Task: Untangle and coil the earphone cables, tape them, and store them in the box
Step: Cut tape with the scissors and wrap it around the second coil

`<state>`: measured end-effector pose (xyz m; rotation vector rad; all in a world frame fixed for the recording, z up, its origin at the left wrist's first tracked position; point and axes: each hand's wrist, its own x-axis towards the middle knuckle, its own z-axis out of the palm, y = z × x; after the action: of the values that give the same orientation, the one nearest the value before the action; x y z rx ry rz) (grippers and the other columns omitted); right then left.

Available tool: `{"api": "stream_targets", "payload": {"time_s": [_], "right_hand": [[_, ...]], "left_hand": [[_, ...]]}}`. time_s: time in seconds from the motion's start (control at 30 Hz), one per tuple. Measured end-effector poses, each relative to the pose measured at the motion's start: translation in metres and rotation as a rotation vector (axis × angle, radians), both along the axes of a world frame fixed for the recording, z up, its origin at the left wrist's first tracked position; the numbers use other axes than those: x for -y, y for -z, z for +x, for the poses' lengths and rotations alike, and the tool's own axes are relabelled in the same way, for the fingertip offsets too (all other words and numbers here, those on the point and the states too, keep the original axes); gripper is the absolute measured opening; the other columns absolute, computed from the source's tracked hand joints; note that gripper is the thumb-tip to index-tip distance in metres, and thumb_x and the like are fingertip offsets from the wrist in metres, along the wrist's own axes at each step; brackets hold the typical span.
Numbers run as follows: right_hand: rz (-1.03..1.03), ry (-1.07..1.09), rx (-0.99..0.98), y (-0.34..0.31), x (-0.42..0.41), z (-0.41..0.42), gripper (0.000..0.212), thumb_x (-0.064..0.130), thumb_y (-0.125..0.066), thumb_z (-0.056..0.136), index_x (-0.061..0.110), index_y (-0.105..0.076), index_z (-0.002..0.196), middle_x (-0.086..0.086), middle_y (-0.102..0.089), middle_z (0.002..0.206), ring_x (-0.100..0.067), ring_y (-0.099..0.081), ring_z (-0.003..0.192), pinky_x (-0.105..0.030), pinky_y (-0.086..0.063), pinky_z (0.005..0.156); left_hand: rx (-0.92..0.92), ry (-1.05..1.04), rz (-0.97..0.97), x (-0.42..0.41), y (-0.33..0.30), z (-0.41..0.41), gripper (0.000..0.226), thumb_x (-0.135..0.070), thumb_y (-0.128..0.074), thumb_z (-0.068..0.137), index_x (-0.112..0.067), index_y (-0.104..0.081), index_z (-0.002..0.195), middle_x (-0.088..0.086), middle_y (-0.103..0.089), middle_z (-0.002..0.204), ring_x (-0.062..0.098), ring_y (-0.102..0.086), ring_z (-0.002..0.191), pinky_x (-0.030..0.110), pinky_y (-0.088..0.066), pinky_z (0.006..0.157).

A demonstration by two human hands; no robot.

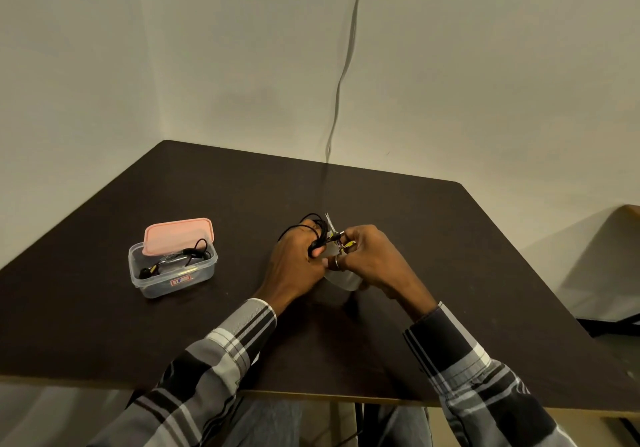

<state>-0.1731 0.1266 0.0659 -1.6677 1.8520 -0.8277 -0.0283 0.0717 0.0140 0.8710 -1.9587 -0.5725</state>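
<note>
- A clear plastic box (173, 270) stands on the dark tabletop (415, 211), well to the left of the fingers.
- A small red and white label (181, 280) is stuck on the box's front wall; its writing is too small to read.
- Inside the box lies a coiled black earphone (173, 260).
- A pink lid (178, 235) leans tilted on the box's far rim.
- The left hand (298, 259) has its fingers curled round a bundle of black cable (313, 226), whose loops rise just above the knuckles.
- The right hand (370, 256), touching the left, pinches clear tape (330, 226) against the cable.
- A clear tape roll (341, 278) shows just below both hands.
</note>
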Motion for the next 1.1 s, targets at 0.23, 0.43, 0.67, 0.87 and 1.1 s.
{"api": "stream_targets", "payload": {"time_s": [0.23,0.43,0.67,0.87,1.1], "right_hand": [[-0.019,0.03,0.064,-0.003,-0.002,0.002,0.019,0.033,-0.084,0.077,0.017,-0.075,0.082,0.001,-0.072,0.073,-0.01,-0.064,0.06,-0.032,-0.054,0.052],[0.052,-0.035,0.256,-0.018,-0.01,-0.011,0.029,0.024,-0.081,0.08,-0.001,-0.07,0.092,-0.024,-0.072,0.088,-0.035,-0.07,0.07,-0.044,-0.059,0.053],[0.061,-0.069,0.273,-0.019,-0.011,-0.01,0.023,0.019,-0.08,0.082,0.0,-0.07,0.088,-0.025,-0.071,0.084,-0.026,-0.067,0.066,-0.038,-0.058,0.05],[0.064,-0.057,0.269,-0.017,-0.009,-0.011,0.03,0.021,-0.081,0.082,-0.003,-0.069,0.092,-0.026,-0.071,0.088,-0.026,-0.069,0.067,-0.045,-0.059,0.054],[0.079,-0.072,0.266,-0.018,-0.009,-0.01,0.025,0.021,-0.08,0.082,0.001,-0.071,0.094,-0.021,-0.074,0.089,-0.022,-0.07,0.067,-0.038,-0.059,0.052]], "left_hand": [[-0.035,0.027,0.248,0.005,-0.012,0.015,0.022,-0.006,-0.065,0.086,-0.006,-0.052,0.068,0.006,-0.058,0.067,0.017,-0.056,0.061,0.034,-0.049,0.061],[-0.366,-0.018,0.502,0.02,-0.029,0.028,0.012,-0.01,-0.068,0.089,0.001,-0.068,0.085,0.013,-0.068,0.078,0.012,-0.059,0.053,0.028,-0.053,0.061],[-0.314,0.202,0.576,0.01,-0.035,0.019,0.025,-0.006,-0.083,0.074,0.003,-0.072,0.095,0.006,-0.077,0.094,0.011,-0.068,0.062,0.02,-0.053,0.051],[-0.293,0.143,0.541,0.01,-0.039,0.02,0.016,-0.008,-0.081,0.077,-0.002,-0.07,0.087,-0.002,-0.07,0.071,0.003,-0.059,0.047,0.016,-0.049,0.047],[-0.193,0.168,0.566,0.015,-0.039,0.023,0.02,-0.011,-0.077,0.082,0.003,-0.064,0.086,0.003,-0.055,0.06,0.005,-0.05,0.044,0.02,-0.044,0.048]]}}
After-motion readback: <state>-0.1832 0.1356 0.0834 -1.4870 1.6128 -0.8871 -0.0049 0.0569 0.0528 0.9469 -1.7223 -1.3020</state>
